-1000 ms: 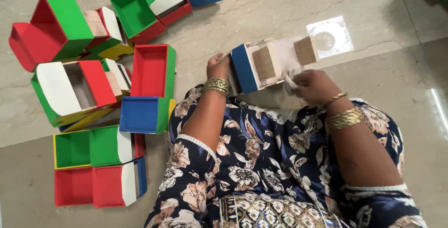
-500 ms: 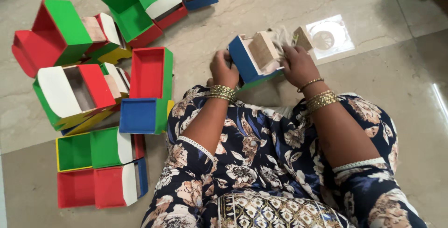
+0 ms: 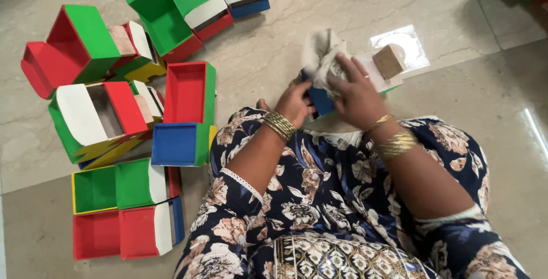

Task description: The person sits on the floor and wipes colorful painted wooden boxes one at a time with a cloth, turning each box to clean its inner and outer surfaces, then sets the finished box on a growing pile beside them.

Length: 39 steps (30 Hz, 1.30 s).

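I sit on a marble floor with a small painted box (image 3: 381, 72) held in front of my knees; it shows a blue side, a white face and a brown inner block. My left hand (image 3: 294, 102) grips its blue end from the left. My right hand (image 3: 355, 89) presses a pale cloth (image 3: 321, 53) against the top of the box. The cloth covers much of the box's left part. Gold bangles sit on both wrists.
Many open boxes painted red, green, blue, white and yellow lie on the floor to my left and ahead: a red and blue pair (image 3: 185, 113) close by, a stack (image 3: 125, 216) at the lower left, a cluster (image 3: 188, 5) at the top. A bright light patch (image 3: 408, 45) lies beyond the held box.
The box has been lowered and turned. My right hand has brought the pale cloth up over its top, where the box interior was showing a second ago.
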Motion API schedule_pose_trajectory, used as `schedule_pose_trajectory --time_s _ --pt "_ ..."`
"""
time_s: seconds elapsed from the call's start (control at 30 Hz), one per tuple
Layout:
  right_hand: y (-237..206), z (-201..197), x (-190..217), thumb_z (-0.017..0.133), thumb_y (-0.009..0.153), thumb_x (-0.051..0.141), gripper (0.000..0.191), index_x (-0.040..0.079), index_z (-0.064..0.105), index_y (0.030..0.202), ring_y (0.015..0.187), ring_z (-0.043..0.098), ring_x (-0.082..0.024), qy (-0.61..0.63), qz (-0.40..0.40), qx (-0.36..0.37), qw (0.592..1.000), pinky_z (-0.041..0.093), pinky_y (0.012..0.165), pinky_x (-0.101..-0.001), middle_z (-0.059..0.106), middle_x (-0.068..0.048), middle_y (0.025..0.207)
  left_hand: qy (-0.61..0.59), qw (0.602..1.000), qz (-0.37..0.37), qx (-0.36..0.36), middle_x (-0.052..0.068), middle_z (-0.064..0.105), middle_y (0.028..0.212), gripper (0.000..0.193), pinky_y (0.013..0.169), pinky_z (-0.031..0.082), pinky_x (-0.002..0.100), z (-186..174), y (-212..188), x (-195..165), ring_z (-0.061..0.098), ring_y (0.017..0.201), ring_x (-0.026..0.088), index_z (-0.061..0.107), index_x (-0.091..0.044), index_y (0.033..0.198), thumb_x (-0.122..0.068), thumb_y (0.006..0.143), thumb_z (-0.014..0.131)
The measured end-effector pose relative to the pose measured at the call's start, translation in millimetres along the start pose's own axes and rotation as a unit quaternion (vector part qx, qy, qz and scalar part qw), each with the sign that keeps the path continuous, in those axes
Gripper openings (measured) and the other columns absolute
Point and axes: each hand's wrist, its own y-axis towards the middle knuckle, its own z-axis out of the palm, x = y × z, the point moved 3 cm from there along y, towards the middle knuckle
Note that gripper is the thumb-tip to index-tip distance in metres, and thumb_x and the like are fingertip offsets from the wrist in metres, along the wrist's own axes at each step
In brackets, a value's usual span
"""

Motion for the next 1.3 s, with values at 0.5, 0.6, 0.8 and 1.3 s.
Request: schedule_pose_trajectory --time_s 0.5,0.6,0.8,1.3 --pt "-4 -8 -66 0.079 0.087 0.024 0.024 0.014 0.069 0.107 0.094 0.072 -0.027 0.207 0.335 -0.091 0.915 0.059 0.08 -0.0398 0.073 -0.01 0.103 0.201 0.952 0.201 0.117 0.012 0.061 0.131 0.07 0.097 0.056 0.037 16 15 13 0.063 0.114 0.018 0.038 -0.002 0.15 -0.008 0.091 0.074" --pt "-12 -13 -79 0.075 0.088 0.016 0.022 0.01 0.065 0.107 0.096 0.069 -0.025 0.379 0.365 -0.111 0.843 0.056 0.084 -0.0408 0.071 -0.01 0.103 0.217 0.933 0.245 0.148 0.013 0.06 0.137 0.07 0.103 0.054 0.035 18 14 9 0.062 0.121 0.018 0.037 0.001 0.152 -0.006 0.093 0.075" --pt "-4 -5 -53 0.075 0.071 0.0 0.034 0.002 0.062 0.102 0.112 0.06 -0.043 0.101 0.055 -0.081 0.99 0.052 0.094 -0.0472 0.06 -0.029 0.118 0.221 0.946 0.192 0.141 0.012 0.059 0.136 0.076 0.098 0.057 0.036 14 13 9 0.062 0.119 0.019 0.032 -0.001 0.153 -0.008 0.091 0.074" --pt "-29 56 -134 0.068 0.084 0.011 0.059 0.006 0.055 0.141 0.135 0.052 -0.04 0.165 0.174 0.017 0.971 0.043 0.111 -0.0445 0.052 -0.026 0.148 0.228 0.938 0.213 0.153 0.016 0.06 0.141 0.09 0.103 0.053 0.036 27 -23 -27 0.063 0.122 0.02 0.022 -0.007 0.159 -0.008 0.088 0.077"
